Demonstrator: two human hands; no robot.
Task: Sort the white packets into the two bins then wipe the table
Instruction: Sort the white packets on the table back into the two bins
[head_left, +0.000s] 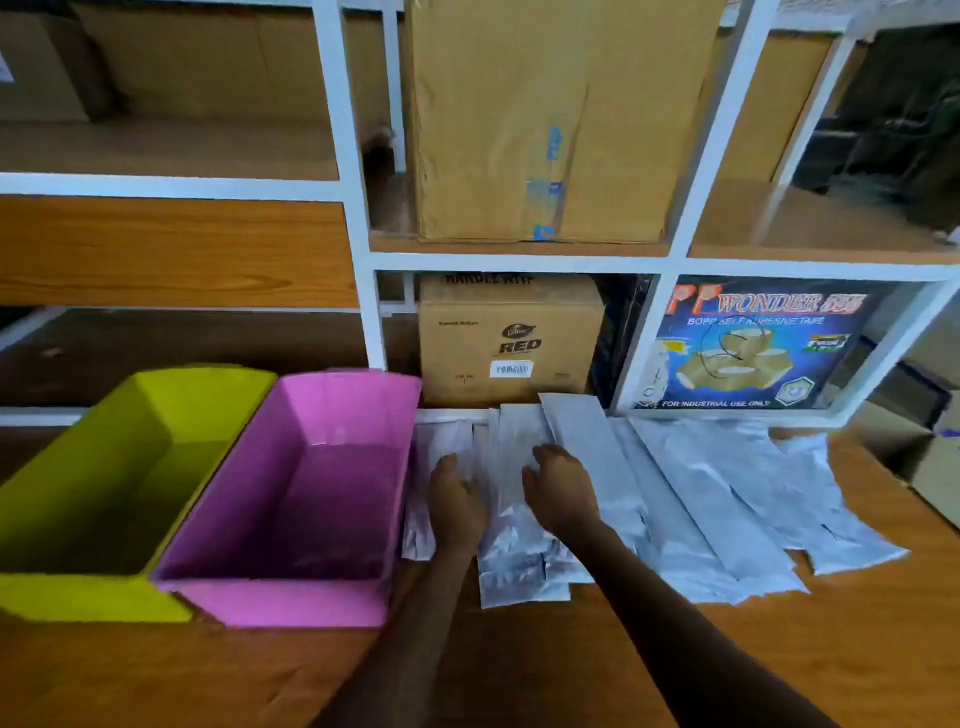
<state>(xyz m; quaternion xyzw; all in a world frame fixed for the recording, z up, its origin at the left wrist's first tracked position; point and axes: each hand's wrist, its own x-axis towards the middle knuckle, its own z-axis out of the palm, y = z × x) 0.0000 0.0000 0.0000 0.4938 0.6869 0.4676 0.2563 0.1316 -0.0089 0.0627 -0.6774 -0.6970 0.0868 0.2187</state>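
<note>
The packets (675, 499) lie fanned across the tabletop (779, 665) to the right of the two bins, overlapping one another, their far ends against the foot of the shelf (519, 262). They look like thin, flat, glossy pouches: expect them to be very light, floppy and slick, so one will likely slide off its neighbour and droop when lifted. Pinch a packet near a short end or along a free edge where it overhangs the one below; pressing flat on the middle will only drag the pile.

Your left hand (457, 506) rests palm down on the packets nearest the pink bin, fingers loosely spread, and I see nothing pinched in that grip. Your right hand (563, 496) sits just beside it on the next packets, fingers curled down onto the film; whether that grip has actually closed on a packet I cannot tell.

The pink bin (291, 597) stands touching the left edge of the pile and appears empty, though the picture is soft and a pale patch on its far wall reads as glare. The yellow bin (78, 592) stands against its left side and also looks empty. Judging by that, sorting has barely begun, and no cloth for wiping is in view.
</note>
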